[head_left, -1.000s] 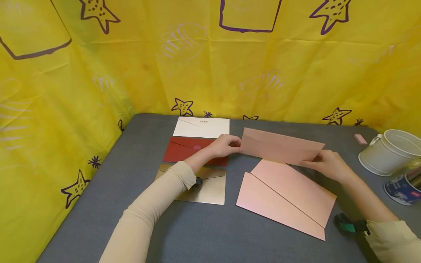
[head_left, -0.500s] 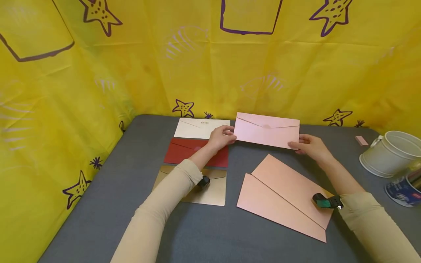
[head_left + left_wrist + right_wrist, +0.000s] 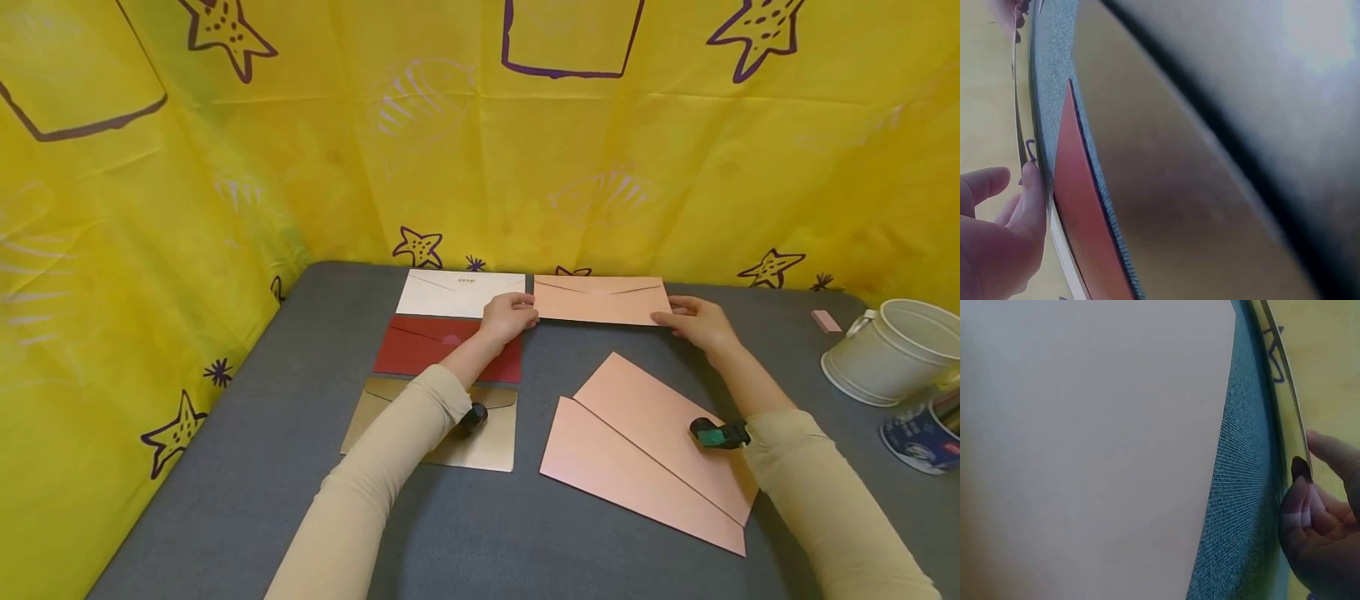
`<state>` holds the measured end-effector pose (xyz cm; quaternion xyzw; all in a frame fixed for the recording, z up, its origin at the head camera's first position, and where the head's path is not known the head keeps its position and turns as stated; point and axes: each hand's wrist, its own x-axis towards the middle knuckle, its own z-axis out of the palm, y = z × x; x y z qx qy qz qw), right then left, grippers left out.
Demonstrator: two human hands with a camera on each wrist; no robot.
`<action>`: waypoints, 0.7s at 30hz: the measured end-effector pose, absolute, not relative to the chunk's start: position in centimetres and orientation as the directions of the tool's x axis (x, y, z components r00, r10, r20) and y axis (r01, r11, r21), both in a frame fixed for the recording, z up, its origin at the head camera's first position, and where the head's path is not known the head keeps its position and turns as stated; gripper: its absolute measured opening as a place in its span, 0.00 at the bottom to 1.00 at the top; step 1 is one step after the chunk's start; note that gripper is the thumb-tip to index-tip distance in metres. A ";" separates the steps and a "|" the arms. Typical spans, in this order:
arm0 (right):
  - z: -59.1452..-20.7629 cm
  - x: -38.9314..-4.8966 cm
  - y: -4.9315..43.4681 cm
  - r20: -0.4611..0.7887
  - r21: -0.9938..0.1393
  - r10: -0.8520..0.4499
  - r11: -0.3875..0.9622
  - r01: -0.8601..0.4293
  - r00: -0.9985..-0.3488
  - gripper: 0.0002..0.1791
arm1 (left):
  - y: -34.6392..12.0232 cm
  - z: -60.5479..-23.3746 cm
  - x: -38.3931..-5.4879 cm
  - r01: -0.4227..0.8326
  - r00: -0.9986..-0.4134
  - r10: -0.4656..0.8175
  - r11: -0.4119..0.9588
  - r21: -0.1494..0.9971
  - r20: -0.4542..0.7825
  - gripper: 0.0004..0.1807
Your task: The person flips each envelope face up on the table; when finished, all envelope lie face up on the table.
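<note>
Between my hands a pink envelope [image 3: 600, 300] with a pointed flap faces up, low near the table's far edge. My left hand [image 3: 508, 318] pinches its left end, and my right hand [image 3: 703, 325] grips the right end, thumb on the face. In the right wrist view the right hand [image 3: 1322, 519] has the thin edge between thumb and fingers. Left of it lies a white envelope [image 3: 427, 292], then a red envelope [image 3: 408, 342] and a gold envelope [image 3: 487, 442] nearer me, partly under my left arm. Two more pink envelopes overlap in front: an upper one [image 3: 637, 400] and a lower one [image 3: 600, 458].
A white metal pail [image 3: 877, 358] stands at the right, with a blue tin [image 3: 918, 437] in front of it. A small pink eraser-like block [image 3: 827, 321] lies behind. Yellow patterned cloth [image 3: 465, 167] hangs behind the dark grey table [image 3: 225, 517].
The envelope between my hands has turned from upright, back toward me, to face up with its flap showing. It has moved away and down to beside the white envelope.
</note>
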<state>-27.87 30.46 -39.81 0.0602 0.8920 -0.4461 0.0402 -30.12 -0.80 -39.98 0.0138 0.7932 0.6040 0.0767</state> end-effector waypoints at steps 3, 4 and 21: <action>-39.9 -28.0 30.4 -0.138 -0.783 0.074 0.603 0.155 -0.988 0.44 | -0.8 -40.0 -30.0 -0.080 -0.988 0.110 0.256 0.963 -0.111 0.16; -39.9 -28.0 30.4 -0.141 -0.779 0.078 0.607 0.159 -0.987 0.44 | -0.8 -40.1 -30.0 -0.085 -0.988 0.106 0.252 0.964 -0.115 0.16; -40.1 -28.0 29.8 -0.083 -0.697 0.142 0.699 0.159 -0.986 0.39 | -0.6 -39.9 -29.3 -0.063 -0.991 0.086 0.379 0.923 -0.103 0.17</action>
